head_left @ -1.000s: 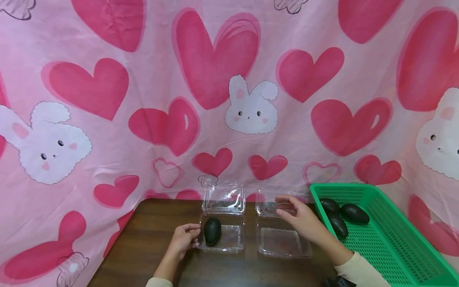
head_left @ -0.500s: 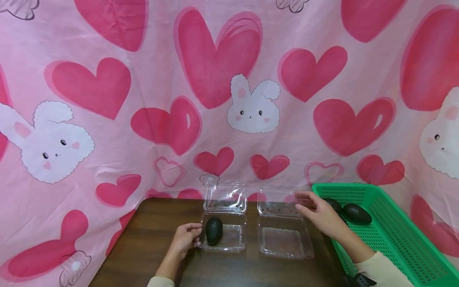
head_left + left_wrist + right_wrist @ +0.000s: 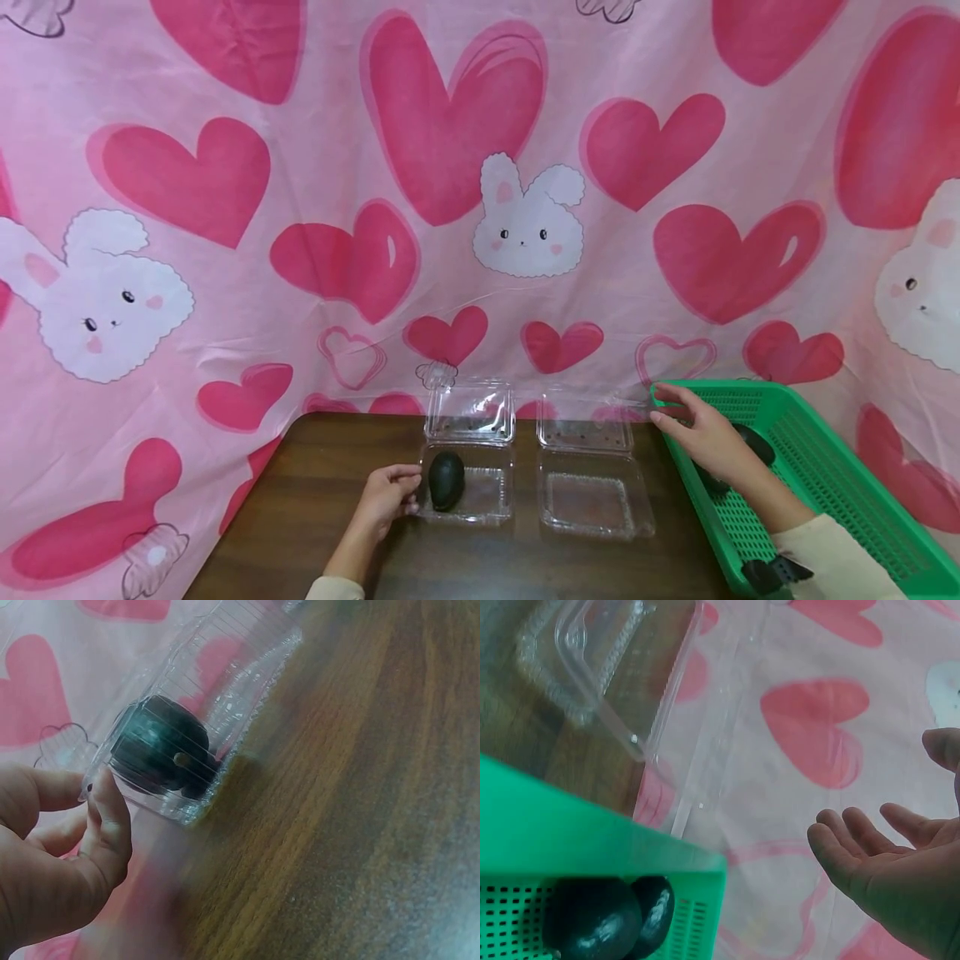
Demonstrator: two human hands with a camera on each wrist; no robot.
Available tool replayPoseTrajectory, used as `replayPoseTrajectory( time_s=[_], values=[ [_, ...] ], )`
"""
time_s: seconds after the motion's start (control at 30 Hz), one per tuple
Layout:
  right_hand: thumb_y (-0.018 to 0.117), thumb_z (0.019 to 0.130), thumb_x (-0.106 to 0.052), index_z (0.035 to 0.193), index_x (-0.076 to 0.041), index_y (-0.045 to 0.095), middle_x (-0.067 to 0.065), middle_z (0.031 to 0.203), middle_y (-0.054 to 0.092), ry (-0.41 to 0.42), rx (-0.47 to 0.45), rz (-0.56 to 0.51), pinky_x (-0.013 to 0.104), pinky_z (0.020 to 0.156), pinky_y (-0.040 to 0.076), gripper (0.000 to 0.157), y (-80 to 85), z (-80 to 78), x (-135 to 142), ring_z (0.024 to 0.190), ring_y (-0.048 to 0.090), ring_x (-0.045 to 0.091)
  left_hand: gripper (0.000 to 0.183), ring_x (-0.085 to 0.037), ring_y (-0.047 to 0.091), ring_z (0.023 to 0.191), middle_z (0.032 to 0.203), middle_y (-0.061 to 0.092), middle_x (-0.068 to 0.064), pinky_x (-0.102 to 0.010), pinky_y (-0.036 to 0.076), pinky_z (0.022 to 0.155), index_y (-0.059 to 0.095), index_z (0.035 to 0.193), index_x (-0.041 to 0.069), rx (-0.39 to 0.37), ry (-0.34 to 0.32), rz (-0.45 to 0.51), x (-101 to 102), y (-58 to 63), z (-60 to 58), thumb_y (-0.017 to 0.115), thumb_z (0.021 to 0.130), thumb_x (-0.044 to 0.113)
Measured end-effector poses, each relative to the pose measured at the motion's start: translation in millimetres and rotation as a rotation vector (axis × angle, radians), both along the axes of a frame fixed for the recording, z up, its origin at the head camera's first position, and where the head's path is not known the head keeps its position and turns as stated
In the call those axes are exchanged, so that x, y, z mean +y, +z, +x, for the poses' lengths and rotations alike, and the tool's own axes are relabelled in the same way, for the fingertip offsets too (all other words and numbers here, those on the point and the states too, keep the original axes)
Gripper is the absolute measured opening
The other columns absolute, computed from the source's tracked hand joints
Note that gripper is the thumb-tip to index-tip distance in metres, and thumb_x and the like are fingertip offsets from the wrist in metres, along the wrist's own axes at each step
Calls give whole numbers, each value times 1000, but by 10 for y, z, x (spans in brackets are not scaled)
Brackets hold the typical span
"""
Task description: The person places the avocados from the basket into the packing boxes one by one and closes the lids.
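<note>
A dark avocado [image 3: 447, 482] lies in the left half of a clear plastic clamshell box [image 3: 487, 500] whose lid stands raised at the back. My left hand [image 3: 386, 500] pinches that box's left rim between thumb and fingers, as the left wrist view shows close up. To the right, a second clear clamshell box [image 3: 588, 504] holds nothing, its lid also up. My right hand [image 3: 705, 437] is above the left edge of a green plastic basket [image 3: 832, 467], fingers relaxed and spread, nothing in them. More avocados [image 3: 592, 919] sit in the basket, partly hidden by the right arm in the head view.
A brown wooden table [image 3: 315, 475] carries both boxes and the basket. Behind it hangs a pink cloth [image 3: 247, 317] with hearts and rabbits, close against the raised lids.
My right hand has moved right, from over the second box's lid to above the basket. My left hand has kept its pinch on the first box, and the avocado there lies still.
</note>
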State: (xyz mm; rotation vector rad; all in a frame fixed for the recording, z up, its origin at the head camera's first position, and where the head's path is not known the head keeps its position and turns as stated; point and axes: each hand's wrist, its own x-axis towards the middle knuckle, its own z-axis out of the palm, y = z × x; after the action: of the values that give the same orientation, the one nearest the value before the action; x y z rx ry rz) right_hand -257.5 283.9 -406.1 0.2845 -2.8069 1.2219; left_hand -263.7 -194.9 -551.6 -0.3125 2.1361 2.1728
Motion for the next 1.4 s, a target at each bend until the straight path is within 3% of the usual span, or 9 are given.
replayPoseTrajectory(
  time_s=[0.43,0.7,0.97,1.4],
  values=[
    [50,107,-45,159,7,21,38,155,34,-59,-68,11,68,105,46,79,-82,-192,400,138,39,60,27,-16,51,63,76,55,-3,-25,53,52,61,119,-17,7,-4,-2,-2,3,6,63,98,0],
    [47,109,-44,159,9,19,40,157,29,-64,-128,15,73,107,39,78,-156,-217,623,140,31,61,27,-17,51,63,78,55,-5,-26,53,52,62,119,-16,2,2,-8,1,-2,0,63,98,0],
    [29,111,-51,159,13,8,43,160,17,-47,-315,-107,69,113,37,82,-252,-263,830,144,31,59,27,-17,51,62,79,56,-6,-26,52,51,63,120,-16,-10,10,-24,6,2,-14,63,99,0],
    [25,110,-57,153,22,3,47,158,11,-48,-512,-96,70,112,37,93,-409,-289,1018,143,26,62,28,-16,51,61,78,55,-5,-26,53,52,62,120,-17,7,7,-18,12,26,-9,64,98,0]
  ],
)
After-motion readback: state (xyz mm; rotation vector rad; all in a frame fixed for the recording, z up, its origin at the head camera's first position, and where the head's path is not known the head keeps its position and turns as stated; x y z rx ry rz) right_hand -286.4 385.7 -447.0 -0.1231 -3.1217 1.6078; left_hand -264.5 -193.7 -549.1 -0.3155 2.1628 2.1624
